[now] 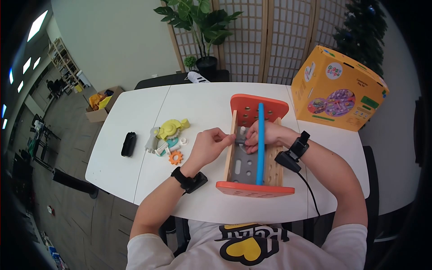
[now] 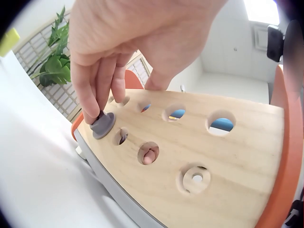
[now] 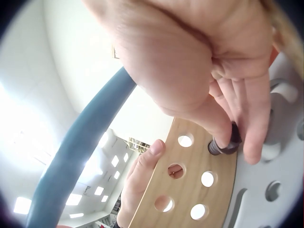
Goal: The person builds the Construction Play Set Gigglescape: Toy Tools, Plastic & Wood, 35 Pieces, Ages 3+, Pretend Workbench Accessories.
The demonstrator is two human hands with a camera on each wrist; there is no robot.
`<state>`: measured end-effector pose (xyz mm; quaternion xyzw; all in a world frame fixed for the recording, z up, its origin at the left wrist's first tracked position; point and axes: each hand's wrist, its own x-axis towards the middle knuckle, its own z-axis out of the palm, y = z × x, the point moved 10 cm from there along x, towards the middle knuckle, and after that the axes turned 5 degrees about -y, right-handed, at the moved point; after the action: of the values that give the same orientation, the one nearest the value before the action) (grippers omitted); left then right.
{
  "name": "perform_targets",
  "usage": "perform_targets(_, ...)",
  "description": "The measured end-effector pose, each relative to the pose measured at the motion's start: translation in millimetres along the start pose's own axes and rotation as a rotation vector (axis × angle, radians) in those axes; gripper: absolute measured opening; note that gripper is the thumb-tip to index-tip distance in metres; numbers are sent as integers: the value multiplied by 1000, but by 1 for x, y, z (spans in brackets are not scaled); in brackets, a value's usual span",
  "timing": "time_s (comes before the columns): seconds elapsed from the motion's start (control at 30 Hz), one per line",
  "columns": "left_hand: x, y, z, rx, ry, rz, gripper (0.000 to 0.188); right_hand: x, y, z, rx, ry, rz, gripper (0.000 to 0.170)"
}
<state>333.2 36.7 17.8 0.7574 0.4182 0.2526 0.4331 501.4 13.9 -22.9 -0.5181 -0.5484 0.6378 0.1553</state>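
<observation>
A toy toolbox with orange end panels [image 1: 255,189], wooden sides and a blue handle bar [image 1: 261,148] stands before me. My left hand [image 1: 208,147] is at its left wooden side [image 2: 223,147], fingertips on the flanged head of a grey toy bolt [image 2: 103,126] set in a hole, thumb over the top edge. My right hand [image 1: 268,135] reaches inside under the bar. In the right wrist view its thumb and fingers pinch a dark nut [image 3: 232,141] at the bolt's threaded end, close above the grey base [image 3: 256,190].
Left on the table [image 1: 117,112] lie a yellow-green toy saw piece [image 1: 170,129], an orange gear [image 1: 176,157], small white pieces and a black case [image 1: 128,144]. A large yellow box [image 1: 337,90] stands at the back right. A cable [image 1: 310,189] hangs from my right wrist.
</observation>
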Motion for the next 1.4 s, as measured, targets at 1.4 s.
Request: perform_targets(1.4,3,0,7,-49,-36,-18,39,2,8,0,-140,-55,78,33)
